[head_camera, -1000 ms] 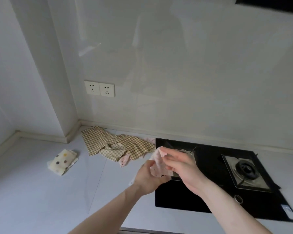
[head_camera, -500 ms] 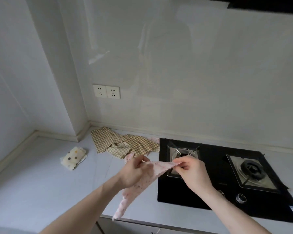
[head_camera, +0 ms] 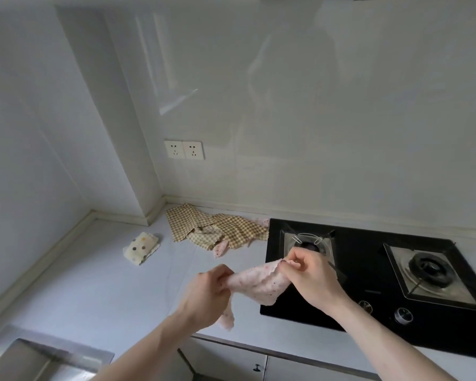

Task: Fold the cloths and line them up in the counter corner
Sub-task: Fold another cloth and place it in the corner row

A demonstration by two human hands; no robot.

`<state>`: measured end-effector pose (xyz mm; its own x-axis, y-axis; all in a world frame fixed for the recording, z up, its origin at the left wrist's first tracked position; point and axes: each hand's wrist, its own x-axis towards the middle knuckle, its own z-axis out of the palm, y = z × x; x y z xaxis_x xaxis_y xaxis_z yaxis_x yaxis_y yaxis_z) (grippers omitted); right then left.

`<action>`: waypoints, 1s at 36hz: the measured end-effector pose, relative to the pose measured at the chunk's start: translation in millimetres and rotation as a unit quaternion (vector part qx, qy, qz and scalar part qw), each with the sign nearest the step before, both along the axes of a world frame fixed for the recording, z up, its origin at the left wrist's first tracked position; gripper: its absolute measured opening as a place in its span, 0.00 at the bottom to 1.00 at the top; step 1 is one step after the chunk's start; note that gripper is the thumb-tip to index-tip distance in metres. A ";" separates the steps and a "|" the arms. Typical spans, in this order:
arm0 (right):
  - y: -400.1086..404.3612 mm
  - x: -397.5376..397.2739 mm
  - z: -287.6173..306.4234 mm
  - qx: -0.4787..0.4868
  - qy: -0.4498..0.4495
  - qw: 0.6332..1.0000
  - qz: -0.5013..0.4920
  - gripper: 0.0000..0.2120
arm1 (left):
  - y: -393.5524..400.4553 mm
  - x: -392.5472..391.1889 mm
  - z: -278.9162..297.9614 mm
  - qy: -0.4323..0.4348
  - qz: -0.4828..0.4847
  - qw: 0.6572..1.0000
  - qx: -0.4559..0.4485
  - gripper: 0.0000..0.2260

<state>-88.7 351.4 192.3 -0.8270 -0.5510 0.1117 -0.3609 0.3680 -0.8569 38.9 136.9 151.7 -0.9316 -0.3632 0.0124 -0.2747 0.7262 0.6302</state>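
While the pink cloth [head_camera: 259, 284] hung in the air above the counter's near edge, the left hand [head_camera: 208, 294] gripped one end and the right hand [head_camera: 311, 273] pinched the other, probably to stretch it flat for a fold; a loose tail drooped below the left hand. Farther left, a dotted cloth [head_camera: 141, 247] lay folded on the counter [head_camera: 94, 276], apparently the start of the row. Farthest, by the wall beside the hob [head_camera: 368, 270], checked cloths [head_camera: 217, 229] sat crumpled, seemingly awaiting their turn.
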 end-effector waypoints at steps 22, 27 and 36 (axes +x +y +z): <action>-25.1 23.1 -30.0 -0.069 -0.015 0.997 0.008 0.14 | 28.1 -3.3 -20.9 -0.021 -0.091 0.987 0.131 0.24; -49.5 1.3 -77.1 -0.080 -0.033 0.996 0.005 0.14 | 10.5 -28.3 -71.8 0.005 -0.085 0.987 0.135 0.15; -79.1 -55.3 -206.6 -0.132 -0.047 0.990 -0.016 0.21 | -61.1 -62.9 -195.4 0.054 -0.063 0.985 0.152 0.03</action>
<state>-144.0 272.3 -14.2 -0.8566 -0.4871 0.1703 -0.2675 0.1370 -0.9538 -23.9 75.7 -43.6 -0.9690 -0.2461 0.0225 -0.1132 0.5230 0.8448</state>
